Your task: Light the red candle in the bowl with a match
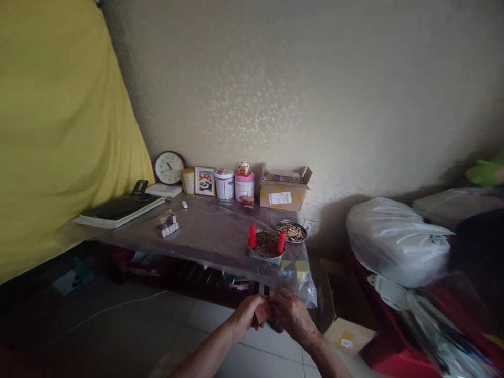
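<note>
Just in front of the table's near edge, my two hands meet. My left hand (251, 314) is closed on a small reddish-brown box (262, 311), which looks like a matchbox. My right hand (289, 314) touches its right side with bent fingers; the fingertips are partly hidden. Beyond them on the table is a round tin (264, 245) of dark bits, with a red candle (252, 236) and another red candle (281, 242) upright at its rim. Behind it, a metal dish (291, 231) holds many short pale sticks. Small white-sided boxes (168, 227) are bundled at the left.
Along the wall stand a clock (169, 167), a panda picture (205, 181), two tubs and an open carton (282, 193). A large book (120, 210) lies at the left. Plastic film covers the table (220, 226). Right of it are a floor carton (349, 333) and a white bag (397, 241).
</note>
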Tool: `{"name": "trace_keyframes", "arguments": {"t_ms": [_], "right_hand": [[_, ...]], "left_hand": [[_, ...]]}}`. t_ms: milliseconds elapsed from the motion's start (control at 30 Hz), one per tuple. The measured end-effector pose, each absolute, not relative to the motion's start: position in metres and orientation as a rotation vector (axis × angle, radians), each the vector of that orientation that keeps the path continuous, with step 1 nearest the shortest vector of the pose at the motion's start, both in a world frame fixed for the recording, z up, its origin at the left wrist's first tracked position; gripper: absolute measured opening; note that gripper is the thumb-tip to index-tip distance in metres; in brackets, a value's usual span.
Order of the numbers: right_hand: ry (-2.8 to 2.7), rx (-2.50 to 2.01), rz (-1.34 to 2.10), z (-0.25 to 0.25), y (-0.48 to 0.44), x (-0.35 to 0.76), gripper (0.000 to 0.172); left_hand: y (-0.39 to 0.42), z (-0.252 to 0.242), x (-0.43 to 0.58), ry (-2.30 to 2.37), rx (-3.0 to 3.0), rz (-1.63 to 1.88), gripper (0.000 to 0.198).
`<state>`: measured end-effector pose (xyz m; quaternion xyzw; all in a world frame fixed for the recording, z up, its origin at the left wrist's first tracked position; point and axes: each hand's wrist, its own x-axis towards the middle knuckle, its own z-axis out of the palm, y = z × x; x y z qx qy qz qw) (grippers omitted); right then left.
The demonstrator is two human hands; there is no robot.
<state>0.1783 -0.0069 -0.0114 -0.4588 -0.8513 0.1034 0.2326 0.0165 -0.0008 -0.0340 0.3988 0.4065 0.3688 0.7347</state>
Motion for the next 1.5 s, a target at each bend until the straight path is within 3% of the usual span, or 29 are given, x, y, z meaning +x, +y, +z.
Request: {"name": "trace_keyframes", "arguments": {"t_ms": [1500], "right_hand": [[-2.335, -1.167, 0.413, -0.010, -0.005, 0.181, 0.018]], "left_hand": [[-0.003, -0.029, 0.010, 0.980, 0.984, 0.776, 0.044]]}}
